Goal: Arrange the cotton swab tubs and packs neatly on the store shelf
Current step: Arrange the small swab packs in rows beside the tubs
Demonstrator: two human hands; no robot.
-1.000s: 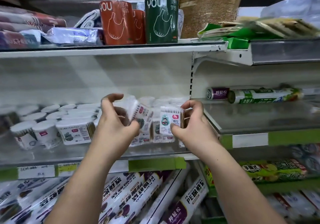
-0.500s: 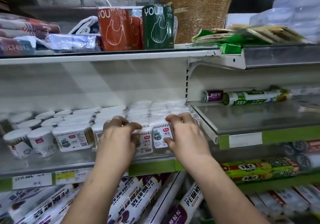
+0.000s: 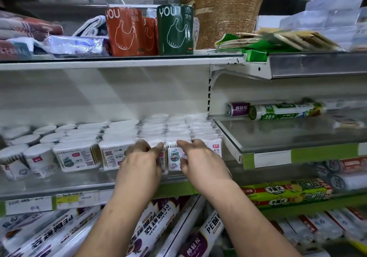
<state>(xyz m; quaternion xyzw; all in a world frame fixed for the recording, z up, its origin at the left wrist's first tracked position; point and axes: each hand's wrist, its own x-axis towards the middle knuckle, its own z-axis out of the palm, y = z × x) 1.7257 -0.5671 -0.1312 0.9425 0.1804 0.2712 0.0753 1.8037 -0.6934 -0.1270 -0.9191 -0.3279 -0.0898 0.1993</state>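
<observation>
Both hands are down on the shelf now, where a second ago they held two small packs up in the air in front of the row. Those packs have dropped into the front rank, and the hands have sunk with them since the last half second, fingers draped over the pack tops.

The left hand lies knuckles up, its curled fingers hooked over the top edge of a small clear-wrapped cotton swab pack with a red label, mostly hidden behind the hand. The right hand does the same beside it, fingertips over the top and thumb at the front face of the small clear-wrapped cotton swab pack with a cartoon figure label, pinching it lightly. The two packs stand touching, side by side, at the front edge of the grey metal store shelf.

Both packs stand upright, long axis vertical, printed faces turned out toward the aisle, white swab tips showing along the top. Just right of the right hand another upright swab pack with a red tag closes the row against the shelf's end. Behind them, more wrapped packs run back in rows toward the white back panel.

To the left sit two wider rectangular swab boxes with wooden sticks showing at their sides, labels facing out, then round white swab tubs standing upright, lids up, in a loose cluster.
</observation>
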